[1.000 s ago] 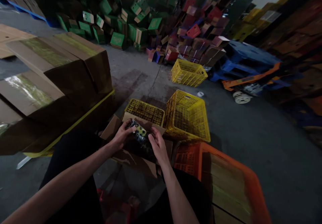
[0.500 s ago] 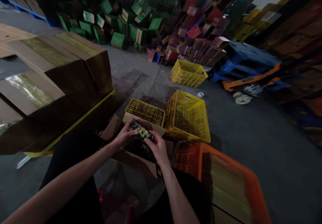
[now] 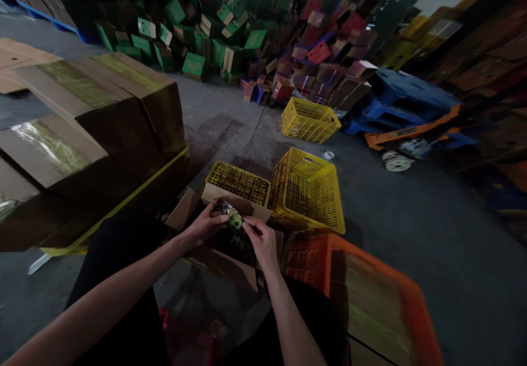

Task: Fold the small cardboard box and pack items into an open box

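Over an open cardboard box point(image 3: 226, 267), a small shiny plastic packet point(image 3: 234, 218), yellow-green with dark spots, is held between both hands. My left hand point(image 3: 206, 223) grips its left end, thumb on top. At the right end, my right hand point(image 3: 262, 238) pinches its edge between thumb and fingertips. The packet's contents are too dark to make out. Below it, the box's flaps stand spread, and its dark inside shows a few glints I cannot identify.
Beyond the box are a yellow crate point(image 3: 237, 182) and a taller yellow crate point(image 3: 315, 190). An orange crate point(image 3: 379, 270) with a taped carton stands right. Taped cartons point(image 3: 135, 100) are stacked left. Farther off are another yellow crate point(image 3: 310, 120) and an orange pallet jack point(image 3: 411, 130).
The packet's right end has drawn in and its visible yellow-green part looks shorter. My right hand has shifted slightly right and turned, fingers now pinching closer together. My left hand has barely moved.
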